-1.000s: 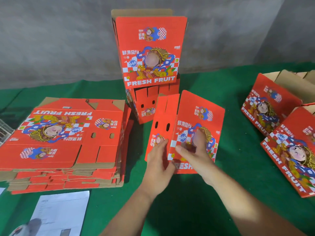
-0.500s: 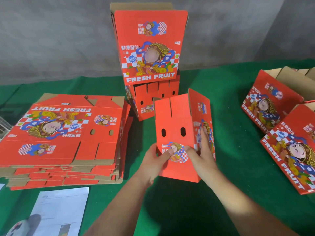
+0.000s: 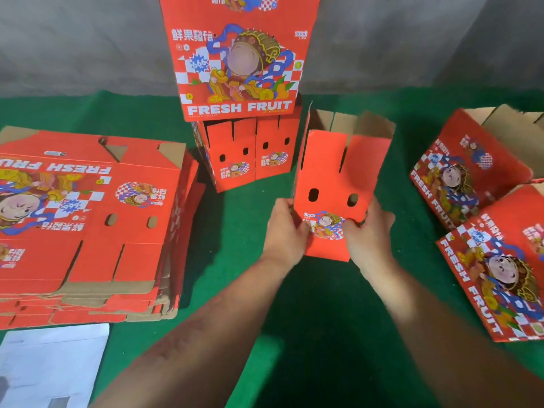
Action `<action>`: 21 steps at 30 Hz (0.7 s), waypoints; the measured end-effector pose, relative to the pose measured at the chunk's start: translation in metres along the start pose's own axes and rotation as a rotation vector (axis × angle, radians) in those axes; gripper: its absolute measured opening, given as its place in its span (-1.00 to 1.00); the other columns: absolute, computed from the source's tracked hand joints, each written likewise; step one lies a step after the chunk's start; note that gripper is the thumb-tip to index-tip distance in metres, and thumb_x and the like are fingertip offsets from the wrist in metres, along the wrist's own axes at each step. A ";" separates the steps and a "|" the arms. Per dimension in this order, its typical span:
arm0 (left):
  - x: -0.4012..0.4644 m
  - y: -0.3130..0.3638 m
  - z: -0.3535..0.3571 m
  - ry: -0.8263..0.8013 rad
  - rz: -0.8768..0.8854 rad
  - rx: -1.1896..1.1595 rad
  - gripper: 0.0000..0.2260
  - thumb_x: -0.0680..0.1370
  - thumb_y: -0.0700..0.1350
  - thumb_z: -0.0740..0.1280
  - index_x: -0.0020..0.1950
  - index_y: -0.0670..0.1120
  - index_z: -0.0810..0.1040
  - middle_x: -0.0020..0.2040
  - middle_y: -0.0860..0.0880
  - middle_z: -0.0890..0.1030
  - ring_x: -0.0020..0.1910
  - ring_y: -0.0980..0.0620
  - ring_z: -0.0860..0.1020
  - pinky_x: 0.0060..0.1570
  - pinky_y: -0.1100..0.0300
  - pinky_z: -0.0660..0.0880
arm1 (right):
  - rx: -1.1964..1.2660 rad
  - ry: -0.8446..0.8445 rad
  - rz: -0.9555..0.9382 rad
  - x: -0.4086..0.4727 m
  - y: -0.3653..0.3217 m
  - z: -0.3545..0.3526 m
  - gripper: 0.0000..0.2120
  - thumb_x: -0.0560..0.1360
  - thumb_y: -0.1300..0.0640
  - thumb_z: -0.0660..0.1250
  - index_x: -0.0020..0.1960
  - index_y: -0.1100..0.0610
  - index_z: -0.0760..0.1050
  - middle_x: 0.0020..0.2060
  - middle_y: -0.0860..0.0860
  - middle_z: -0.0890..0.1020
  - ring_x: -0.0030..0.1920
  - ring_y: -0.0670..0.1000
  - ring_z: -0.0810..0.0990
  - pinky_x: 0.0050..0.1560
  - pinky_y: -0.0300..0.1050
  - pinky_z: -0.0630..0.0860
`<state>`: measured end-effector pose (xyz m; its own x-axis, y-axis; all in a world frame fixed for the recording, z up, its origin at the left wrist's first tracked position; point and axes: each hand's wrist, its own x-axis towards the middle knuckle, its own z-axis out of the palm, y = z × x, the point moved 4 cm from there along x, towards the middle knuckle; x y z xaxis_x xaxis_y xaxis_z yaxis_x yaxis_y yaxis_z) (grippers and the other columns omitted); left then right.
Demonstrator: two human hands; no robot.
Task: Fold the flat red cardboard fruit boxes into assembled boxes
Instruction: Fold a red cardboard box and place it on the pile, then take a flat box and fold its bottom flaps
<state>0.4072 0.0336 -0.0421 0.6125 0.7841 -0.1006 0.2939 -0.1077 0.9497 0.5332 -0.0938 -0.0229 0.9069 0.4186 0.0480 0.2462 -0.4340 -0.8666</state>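
Observation:
A red fruit box [image 3: 335,178] stands opened into a tube on the green table [image 3: 309,304], its narrow side with two slots facing me and brown flaps open at the top. My left hand [image 3: 287,231] grips its lower left edge. My right hand [image 3: 368,234] grips its lower right edge, thumb on the printed picture. A stack of flat red boxes [image 3: 88,225] lies at the left.
Two assembled boxes are stacked at the back centre, the upper box [image 3: 238,54] upright on the lower box [image 3: 250,154]. Two more boxes [image 3: 482,219] lie tilted at the right. A white paper sheet [image 3: 50,363] lies near the front left. A grey wall runs behind.
The flat box has been turned and opened out into a square tube. Both hands moved from its front face to its two lower edges. The view moved closer.

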 end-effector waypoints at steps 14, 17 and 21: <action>0.160 0.014 0.051 -0.154 -0.036 0.370 -0.42 0.64 -0.04 0.28 0.65 0.06 0.21 0.54 -0.09 0.35 0.45 -0.23 0.35 0.47 -0.04 0.29 | 0.168 -0.312 0.350 0.170 0.027 0.073 -0.49 0.55 0.18 0.35 0.41 -0.21 0.38 0.20 -0.07 0.63 0.12 -0.04 0.59 0.39 0.13 0.51; 0.153 0.002 0.060 -0.167 -0.103 0.182 -0.64 0.70 0.01 0.23 0.49 0.00 0.46 0.40 -0.11 0.52 0.32 -0.21 0.54 0.34 0.00 0.47 | 0.190 -0.304 0.471 0.163 0.039 0.088 -0.71 0.58 0.17 0.31 0.14 -0.23 0.48 -0.09 -0.09 0.58 -0.06 -0.01 0.52 0.34 0.17 0.56; 0.129 -0.016 0.058 -0.134 -0.174 -0.001 -0.65 0.74 0.09 0.13 0.40 -0.05 0.53 0.28 -0.07 0.62 0.27 -0.07 0.56 0.16 0.21 0.37 | 0.262 -0.299 0.316 0.115 0.036 0.104 -0.54 0.58 0.26 0.24 0.27 -0.25 0.54 0.07 -0.04 0.69 -0.04 0.03 0.56 0.07 0.06 0.57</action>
<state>0.5240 0.1012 -0.0873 0.6447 0.7026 -0.3013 0.4031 0.0224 0.9149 0.6104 0.0219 -0.0999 0.7764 0.5257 -0.3477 -0.1530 -0.3779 -0.9131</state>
